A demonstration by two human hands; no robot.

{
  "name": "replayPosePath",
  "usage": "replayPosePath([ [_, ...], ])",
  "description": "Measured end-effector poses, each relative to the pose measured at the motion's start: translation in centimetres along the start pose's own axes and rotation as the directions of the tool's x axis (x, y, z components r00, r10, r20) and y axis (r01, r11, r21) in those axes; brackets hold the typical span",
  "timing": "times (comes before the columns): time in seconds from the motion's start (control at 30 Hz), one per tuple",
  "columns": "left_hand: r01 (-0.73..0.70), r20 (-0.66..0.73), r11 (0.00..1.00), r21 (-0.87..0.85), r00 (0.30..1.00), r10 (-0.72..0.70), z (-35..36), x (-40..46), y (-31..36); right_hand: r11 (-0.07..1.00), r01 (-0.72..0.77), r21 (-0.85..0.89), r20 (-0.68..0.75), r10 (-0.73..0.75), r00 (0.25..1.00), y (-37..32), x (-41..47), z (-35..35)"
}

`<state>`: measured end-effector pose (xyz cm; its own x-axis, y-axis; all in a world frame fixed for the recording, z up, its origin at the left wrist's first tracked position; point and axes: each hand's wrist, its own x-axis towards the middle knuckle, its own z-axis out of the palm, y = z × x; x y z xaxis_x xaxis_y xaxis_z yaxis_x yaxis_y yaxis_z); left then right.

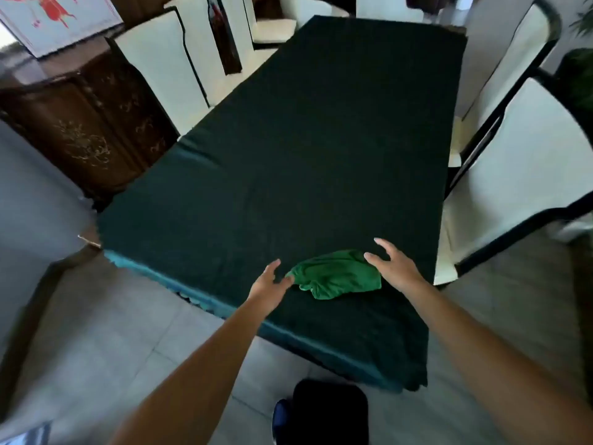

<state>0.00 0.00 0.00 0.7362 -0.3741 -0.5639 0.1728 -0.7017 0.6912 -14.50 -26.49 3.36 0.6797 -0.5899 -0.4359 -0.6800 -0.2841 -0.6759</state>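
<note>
The crumpled bright green cloth [337, 274] lies near the front edge of the dark-green-draped desk [288, 139], its long axis running left to right between 2 hands. The left hand [268, 282], grip wide, has its fingertips at the left end. The right hand [393, 266], grip also wide, hovers over the right end.

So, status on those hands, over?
Left hand open, fingertips at edge of the crumpled bright green cloth. Right hand open beside its other end. Cloth on dark green tablecloth, nothing blocking.

Bright green cloth [337, 273] on dark green tablecloth [305, 139]; white chairs [513, 162] trimmed black.
</note>
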Motion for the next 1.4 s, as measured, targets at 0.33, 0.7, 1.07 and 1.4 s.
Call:
replayPosePath([
  [0.33,0.105,0.093,0.97,-0.217,0.992,-0.087,3.9,4.7,-1.8,0.986,-0.111,0.128,-0.145,0.129,0.981,0.7,3.4,5.9],
  [0.7,0.166,0.168,0.907,-0.386,0.98,-0.108,3.7,4.9,-1.9,0.979,-0.198,0.051,-0.073,0.201,0.977,-0.3,3.4,9.7],
  [1.07,0.167,0.107,0.752,-0.638,0.986,-0.128,0.8,-0.5,1.1,0.809,0.106,0.578,0.042,-0.16,0.986,-7.7,-5.6,4.9],
  [1.4,0.054,0.194,0.549,-0.834,0.96,0.2,0.9,-11.8,5.7,0.454,0.082,0.887,0.07,-0.309,0.948,-7.3,-13.8,-0.7],
])
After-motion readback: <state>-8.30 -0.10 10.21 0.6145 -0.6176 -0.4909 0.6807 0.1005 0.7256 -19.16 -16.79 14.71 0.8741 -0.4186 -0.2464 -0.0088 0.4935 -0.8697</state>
